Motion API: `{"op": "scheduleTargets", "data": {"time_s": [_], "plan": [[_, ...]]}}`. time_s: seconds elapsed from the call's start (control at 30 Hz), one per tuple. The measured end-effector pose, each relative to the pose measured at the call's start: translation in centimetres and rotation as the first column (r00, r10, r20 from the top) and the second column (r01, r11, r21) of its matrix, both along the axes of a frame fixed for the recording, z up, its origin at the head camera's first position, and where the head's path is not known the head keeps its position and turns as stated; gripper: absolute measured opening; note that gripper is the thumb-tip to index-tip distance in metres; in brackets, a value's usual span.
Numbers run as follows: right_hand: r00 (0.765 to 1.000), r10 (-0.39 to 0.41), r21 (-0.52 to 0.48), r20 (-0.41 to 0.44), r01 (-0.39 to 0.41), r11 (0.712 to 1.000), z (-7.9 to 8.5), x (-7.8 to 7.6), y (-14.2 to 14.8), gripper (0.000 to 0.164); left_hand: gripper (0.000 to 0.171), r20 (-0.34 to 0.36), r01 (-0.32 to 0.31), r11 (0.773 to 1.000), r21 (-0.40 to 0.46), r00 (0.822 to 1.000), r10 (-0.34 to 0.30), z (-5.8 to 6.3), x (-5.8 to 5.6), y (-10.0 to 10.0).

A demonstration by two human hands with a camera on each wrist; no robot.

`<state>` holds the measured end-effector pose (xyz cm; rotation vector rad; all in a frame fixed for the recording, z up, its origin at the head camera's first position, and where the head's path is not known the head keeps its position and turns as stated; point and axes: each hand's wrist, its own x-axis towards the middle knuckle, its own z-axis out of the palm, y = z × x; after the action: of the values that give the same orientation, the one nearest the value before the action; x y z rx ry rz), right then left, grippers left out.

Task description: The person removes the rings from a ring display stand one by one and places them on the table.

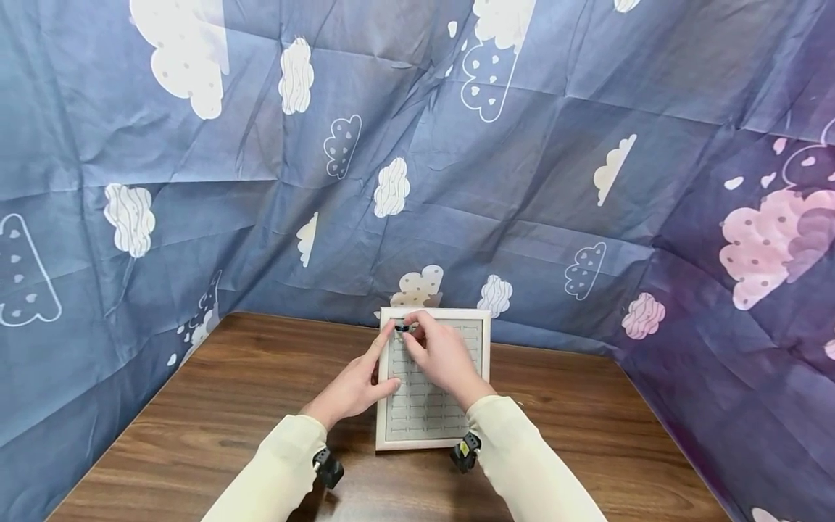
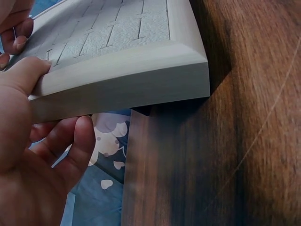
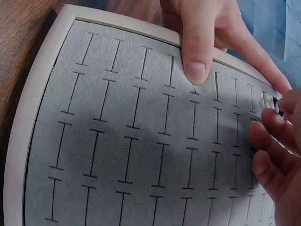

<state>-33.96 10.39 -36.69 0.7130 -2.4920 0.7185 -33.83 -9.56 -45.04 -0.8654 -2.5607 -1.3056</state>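
1. In the head view, the pale-framed tray (image 1: 382, 406) is in front of me on the wooden table (image 1: 261, 377), near the far edge. My left hand (image 1: 357, 384) is at its left side; my right hand (image 1: 446, 359) is over its upper part.
2. In this same view, a small dark object (image 1: 401, 328) is at the tray's upper left corner. My right thumb (image 1: 414, 348) and forefinger curl about it, in a pinch as it seems to me. What kind of object it is, I cannot tell.
3. In the left wrist view, my left thumb (image 2: 33, 70) lies on top of the frame and the other fingers (image 2: 83, 143) come under it, so I grip this edge between them. This hold should be firm, I think, because otherwise the tray could rock.
4. In the right wrist view, the grey padding (image 3: 150, 108) has rows of narrow slots (image 3: 136, 107). My left forefinger (image 3: 263, 61) stretches along the frame towards the pinch; whether it touches the object, I cannot tell.
5. I judge that light pressure, in line with the slot, is best here, and that my lower right fingers should not drag on the padding.
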Motion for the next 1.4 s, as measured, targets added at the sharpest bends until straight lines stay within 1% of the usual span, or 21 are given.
{"op": "scheduleTargets", "data": {"time_s": [0.23, 0.4, 0.63, 0.83, 1.0, 1.17, 1.27, 1.4], "plan": [[1.0, -0.01, 0.022, -0.001, 0.01, 1.0, 0.1, -0.1, -0.4, 0.014, 0.103, 0.006, -0.017, 1.0, -0.01, 1.0, 0.017, 0.2, 0.1, 0.0], [1.0, -0.029, 0.081, -0.005, 0.03, 0.996, 0.3, -0.2, -0.7, 0.013, 0.103, -0.002, -0.02, 1.0, -0.019, 1.0, 0.019, 0.1, 0.1, 0.0], [0.998, -0.04, 0.154, 0.04, 0.034, 0.988, 1.0, -0.2, -0.9, 0.009, 0.105, -0.004, -0.016, 1.0, -0.013, 1.0, 0.016, -0.1, 0.1, 0.0], [0.998, -0.022, 0.173, 0.066, 0.01, 0.985, 1.5, -0.3, -0.8, 0.007, 0.102, -0.025, -0.01, 1.0, -0.011, 1.0, 0.01, 0.0, 0.1, 0.1], [0.994, -0.014, 0.169, 0.106, -0.005, 0.986, 1.6, -0.3, -0.7, 0.006, 0.102, -0.037, -0.009, 1.0, -0.01, 0.999, 0.009, -0.1, 0.0, 0.1], [0.988, 0.007, 0.138, 0.153, -0.029, 0.99, 1.6, -0.4, -0.4, 0.008, 0.103, -0.026, 0.002, 1.0, 0.002, 1.0, -0.001, -0.2, 0.0, 0.1], [0.987, 0.032, 0.103, 0.157, -0.049, 0.993, 1.5, -0.4, -0.2, 0.01, 0.104, -0.019, -0.001, 1.0, 0.001, 1.0, 0.001, -0.3, -0.1, 0.1], [0.986, 0.088, 0.006, 0.143, -0.09, 0.996, 1.4, -0.3, 0.2, 0.01, 0.105, -0.02, -0.001, 1.0, -0.008, 1.0, 0.001, -0.2, -0.2, 0.0]]}}
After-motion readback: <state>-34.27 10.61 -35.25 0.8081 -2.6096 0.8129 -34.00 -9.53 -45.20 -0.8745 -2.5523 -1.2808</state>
